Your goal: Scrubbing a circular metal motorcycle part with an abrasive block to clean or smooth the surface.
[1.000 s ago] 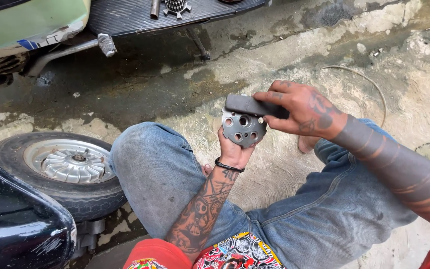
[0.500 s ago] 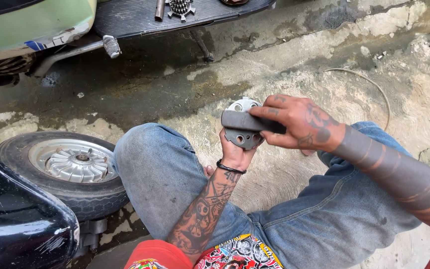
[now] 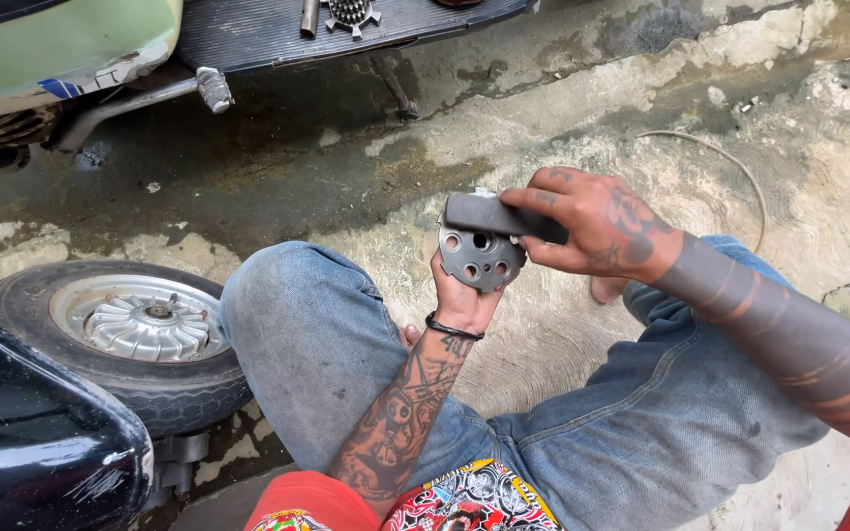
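Note:
My left hand (image 3: 462,298) holds a round grey metal disc (image 3: 481,258) with several holes, gripping it from below above my bent left knee. My right hand (image 3: 592,224) presses a dark grey rectangular block (image 3: 496,215) flat against the disc's top edge, fingers wrapped over the block. A black band circles my left wrist. Part of the disc is hidden behind the block and my fingers.
A small scooter wheel (image 3: 125,329) with a silver hub lies on the wet concrete at left, beside a black body panel (image 3: 36,447). A pale green scooter (image 3: 61,49) with a black footboard (image 3: 277,29) stands at the top. A thin wire loop (image 3: 730,162) lies on the ground.
The block slid across the disc's top edge: from its upper right side, down over its middle, then back up along the rim. The disc stayed in my left hand.

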